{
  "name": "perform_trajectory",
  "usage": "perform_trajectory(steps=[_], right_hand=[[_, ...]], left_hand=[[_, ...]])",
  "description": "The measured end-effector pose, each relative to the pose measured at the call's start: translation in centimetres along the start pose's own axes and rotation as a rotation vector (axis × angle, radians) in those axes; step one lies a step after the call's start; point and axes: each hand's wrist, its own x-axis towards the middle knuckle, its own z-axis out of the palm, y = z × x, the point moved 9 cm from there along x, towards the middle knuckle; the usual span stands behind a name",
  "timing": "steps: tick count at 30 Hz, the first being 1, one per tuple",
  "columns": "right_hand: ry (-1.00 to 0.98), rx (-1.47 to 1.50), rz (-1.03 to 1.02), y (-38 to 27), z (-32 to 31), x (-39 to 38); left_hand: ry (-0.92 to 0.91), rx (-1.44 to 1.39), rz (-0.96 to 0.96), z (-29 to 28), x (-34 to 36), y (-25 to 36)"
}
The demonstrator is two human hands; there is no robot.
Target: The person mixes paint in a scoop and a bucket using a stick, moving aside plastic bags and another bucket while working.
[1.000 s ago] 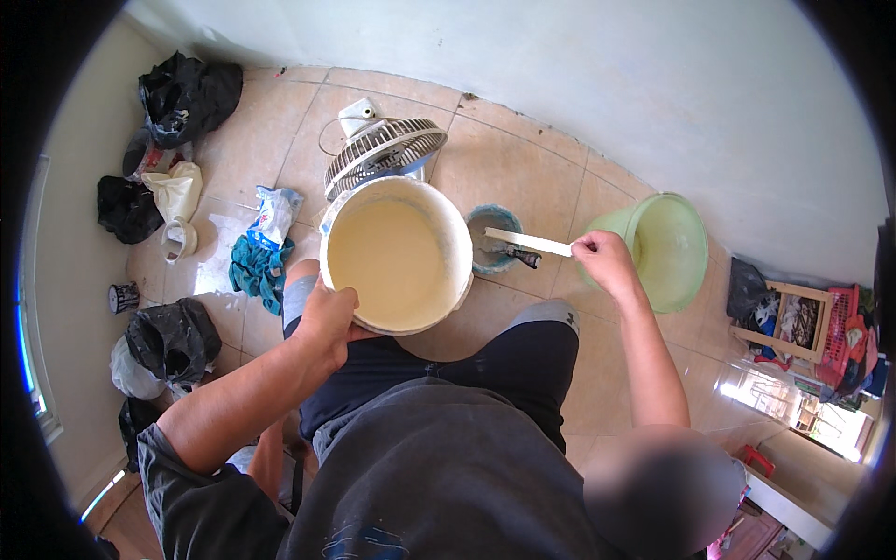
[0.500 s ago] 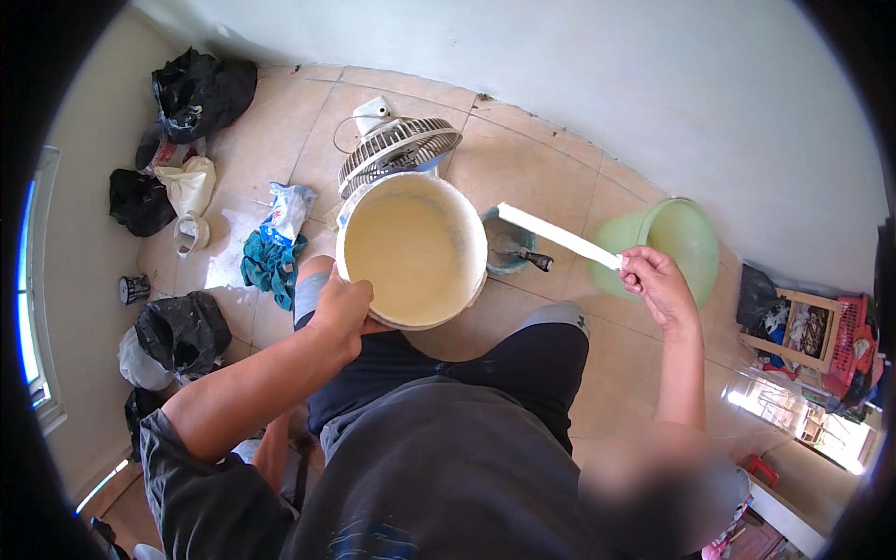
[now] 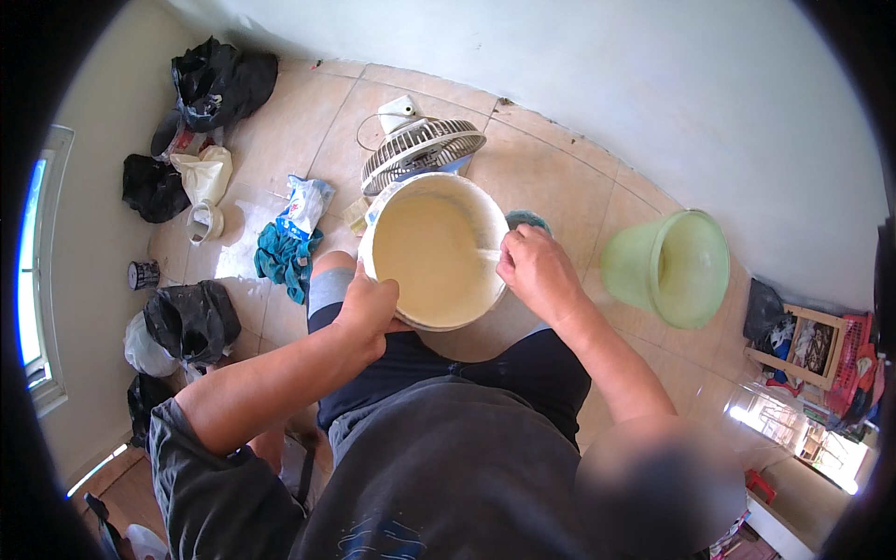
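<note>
My left hand [image 3: 371, 303] grips the near-left rim of a white bucket [image 3: 378, 219] of cream, smooth liquid [image 3: 427, 261], held above my lap. At the bucket's right edge, my right hand [image 3: 532, 263] has its fingers closed on a white flat stick [image 3: 487, 254], whose far end is inside the bucket at the liquid. A small blue-grey pail [image 3: 530, 222] stands behind, mostly hidden by the bucket and hand.
A fan [image 3: 420, 149] lies behind the bucket. A green bucket [image 3: 635, 266] lies tipped at right, near a wooden frame [image 3: 803, 359] among clutter. Black bags [image 3: 191, 322], a teal cloth [image 3: 280, 261] and a blue-white packet [image 3: 303, 201] lie at left, beside a window wall.
My right hand has swung left and inward, taking the stick from above the small pail and green bucket to inside the white bucket. The bucket has shifted slightly rightward in view.
</note>
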Motion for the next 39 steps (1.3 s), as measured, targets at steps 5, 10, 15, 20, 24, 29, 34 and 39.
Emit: perform_trajectory(steps=[5,10,15,20,24,29,34,39], right_hand=[[-0.257,0.497,0.400,4.2,3.4,-1.6],[-0.319,0.676,0.526,7.9,4.3,-3.8],[-0.265,0.832,0.612,9.8,3.3,-6.0],[-0.216,1.020,0.741,11.3,1.2,-8.0],[-0.150,1.073,0.789,12.0,-1.6,-8.9],[-0.044,1.042,0.780,13.8,-6.0,-10.8],[0.022,0.787,0.811,15.6,-10.5,-12.3],[0.045,0.443,0.721,15.3,-10.4,-11.4]], left_hand=[[0.019,0.002,-0.014,-0.3,-0.1,-0.3],[0.012,-0.001,-0.011,-0.1,0.1,-0.5],[0.016,0.001,-0.012,-0.1,0.0,-0.4],[-0.033,-0.021,-0.052,-0.1,0.9,-0.9],[-0.023,-0.003,-0.024,0.2,0.3,-0.3],[0.005,0.012,-0.024,0.4,-0.6,0.4],[-0.030,0.025,-0.024,0.3,-0.6,0.4],[-0.022,0.022,-0.040,0.4,-0.5,0.2]])
